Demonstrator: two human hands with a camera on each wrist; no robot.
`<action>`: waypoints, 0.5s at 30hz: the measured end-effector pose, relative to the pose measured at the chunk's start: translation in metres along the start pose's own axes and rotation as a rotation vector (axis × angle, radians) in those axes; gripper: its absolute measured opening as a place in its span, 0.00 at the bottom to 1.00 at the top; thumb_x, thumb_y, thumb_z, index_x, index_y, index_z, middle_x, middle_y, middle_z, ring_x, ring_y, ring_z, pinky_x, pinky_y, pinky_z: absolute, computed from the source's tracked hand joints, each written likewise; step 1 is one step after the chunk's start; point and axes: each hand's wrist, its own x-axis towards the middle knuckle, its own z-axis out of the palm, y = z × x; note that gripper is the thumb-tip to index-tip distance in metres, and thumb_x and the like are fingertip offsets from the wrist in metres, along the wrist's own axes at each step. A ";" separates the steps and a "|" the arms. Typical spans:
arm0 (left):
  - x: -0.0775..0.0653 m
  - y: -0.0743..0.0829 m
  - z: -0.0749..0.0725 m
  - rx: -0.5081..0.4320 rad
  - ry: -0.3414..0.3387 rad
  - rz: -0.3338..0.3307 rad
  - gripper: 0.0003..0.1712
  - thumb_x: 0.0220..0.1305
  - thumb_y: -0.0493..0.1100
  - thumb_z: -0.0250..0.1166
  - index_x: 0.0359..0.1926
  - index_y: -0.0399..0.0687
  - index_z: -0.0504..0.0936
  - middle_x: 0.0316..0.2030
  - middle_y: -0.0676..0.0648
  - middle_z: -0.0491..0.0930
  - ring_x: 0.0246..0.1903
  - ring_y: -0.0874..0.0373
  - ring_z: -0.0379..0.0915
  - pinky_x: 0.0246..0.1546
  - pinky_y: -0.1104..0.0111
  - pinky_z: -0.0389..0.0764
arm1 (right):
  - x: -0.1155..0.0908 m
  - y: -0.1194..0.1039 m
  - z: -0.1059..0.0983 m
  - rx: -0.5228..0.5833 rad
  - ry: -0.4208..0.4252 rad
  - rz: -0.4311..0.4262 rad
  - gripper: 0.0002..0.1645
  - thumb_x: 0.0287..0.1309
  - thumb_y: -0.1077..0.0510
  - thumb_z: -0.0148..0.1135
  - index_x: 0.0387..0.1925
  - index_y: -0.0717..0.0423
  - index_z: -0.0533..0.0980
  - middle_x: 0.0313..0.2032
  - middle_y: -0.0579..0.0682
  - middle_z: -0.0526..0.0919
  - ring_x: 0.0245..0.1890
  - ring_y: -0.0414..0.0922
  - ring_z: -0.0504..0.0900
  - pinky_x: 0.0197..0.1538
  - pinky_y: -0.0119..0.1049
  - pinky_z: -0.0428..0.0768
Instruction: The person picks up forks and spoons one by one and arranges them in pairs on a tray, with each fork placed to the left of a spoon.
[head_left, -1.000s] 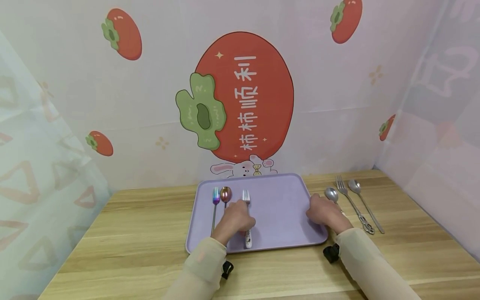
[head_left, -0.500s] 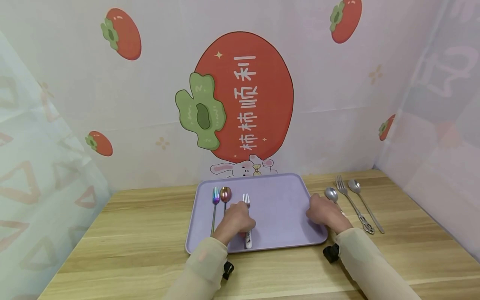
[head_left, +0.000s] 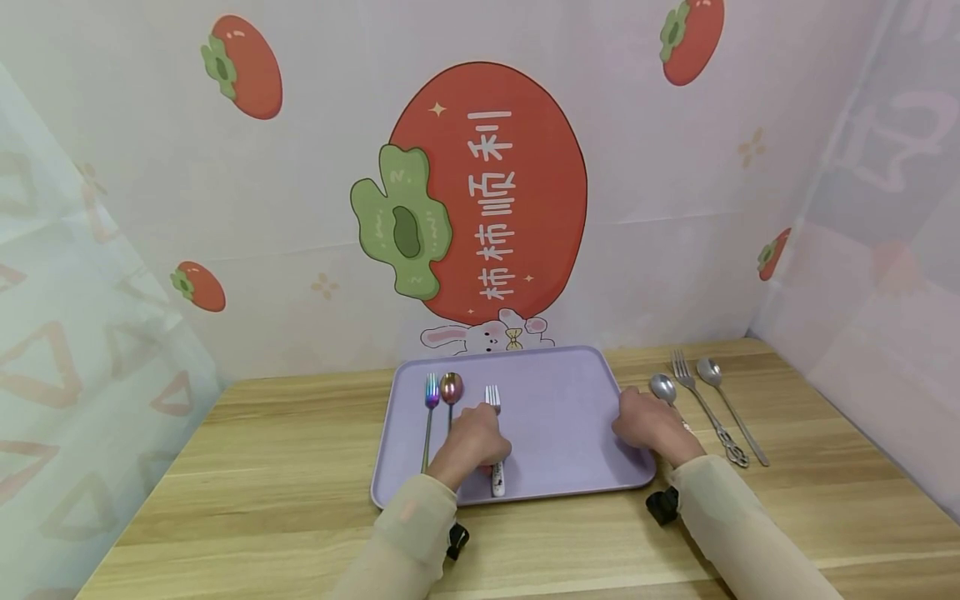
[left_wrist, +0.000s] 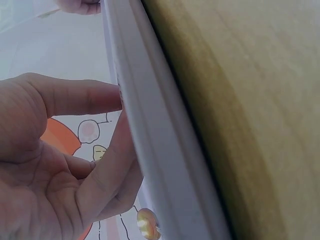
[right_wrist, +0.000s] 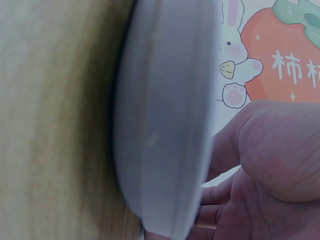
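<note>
My left hand (head_left: 474,437) is over a silver fork (head_left: 498,482) with a patterned white handle, pinching it down on the lilac tray (head_left: 562,417). The tines point away from me, and the hand covers the fork's middle. In the left wrist view, the thumb and fingers come together behind the tray wall (left_wrist: 165,150), which hides their tips. My right hand (head_left: 647,423) grips the tray's right rim, its fingers partly hidden behind the wall in the right wrist view. Left of the fork lie a rainbow fork (head_left: 432,392) and a copper-coloured spoon (head_left: 452,388).
On the wooden table (head_left: 270,467), right of the tray, lie a silver spoon (head_left: 663,387) partly behind my right hand, an ornate-handled fork (head_left: 712,414) and a long spoon (head_left: 731,408). A printed cloth (head_left: 315,183) rises behind the table.
The patterned fork has slid slightly toward me under my left hand since a second ago, then barely shifted. The right hand and the tray stay in place.
</note>
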 end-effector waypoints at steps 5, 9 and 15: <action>0.000 0.000 0.000 0.005 0.007 0.011 0.32 0.53 0.30 0.68 0.61 0.27 0.75 0.21 0.41 0.76 0.14 0.56 0.76 0.11 0.72 0.69 | 0.000 0.000 0.000 -0.004 0.001 0.002 0.27 0.63 0.62 0.53 0.55 0.81 0.65 0.35 0.65 0.78 0.30 0.54 0.77 0.34 0.49 0.77; 0.001 -0.001 0.000 0.004 0.001 0.008 0.33 0.53 0.30 0.68 0.63 0.28 0.74 0.21 0.41 0.76 0.14 0.56 0.76 0.12 0.71 0.70 | 0.000 -0.001 0.000 -0.004 -0.003 0.005 0.27 0.63 0.62 0.53 0.56 0.81 0.65 0.36 0.65 0.78 0.30 0.54 0.77 0.34 0.49 0.77; -0.002 -0.001 -0.004 0.029 0.016 0.014 0.17 0.54 0.32 0.68 0.46 0.29 0.80 0.23 0.41 0.75 0.19 0.53 0.74 0.19 0.65 0.73 | 0.000 -0.001 -0.001 0.001 -0.012 0.014 0.29 0.63 0.62 0.53 0.58 0.82 0.64 0.36 0.66 0.78 0.30 0.54 0.77 0.35 0.49 0.77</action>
